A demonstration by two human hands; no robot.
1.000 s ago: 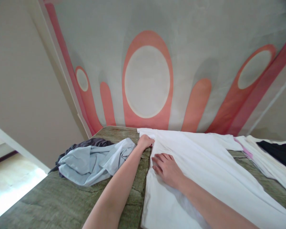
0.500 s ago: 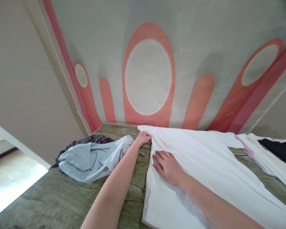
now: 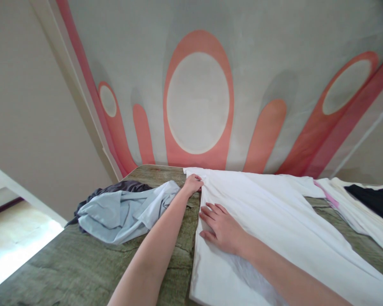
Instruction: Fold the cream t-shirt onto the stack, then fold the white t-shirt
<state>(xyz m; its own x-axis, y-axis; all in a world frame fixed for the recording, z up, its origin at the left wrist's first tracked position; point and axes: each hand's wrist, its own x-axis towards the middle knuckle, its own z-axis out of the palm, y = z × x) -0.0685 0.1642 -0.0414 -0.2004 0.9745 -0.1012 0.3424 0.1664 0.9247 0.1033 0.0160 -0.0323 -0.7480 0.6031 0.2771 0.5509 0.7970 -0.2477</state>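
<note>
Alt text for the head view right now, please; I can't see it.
White garment spread on a wood-patterned table; the left hand pinches its left edge, and the right hand rests open on it, closer in. Crumpled pale-blue cloth lies to the left, more clothes to the right.

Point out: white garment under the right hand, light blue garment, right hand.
White garment (image 3: 271, 216): head view, middle of the cloth.
Light blue garment (image 3: 124, 212): head view, crumpled upper surface.
Right hand (image 3: 224, 228): head view, back of the hand.
</note>
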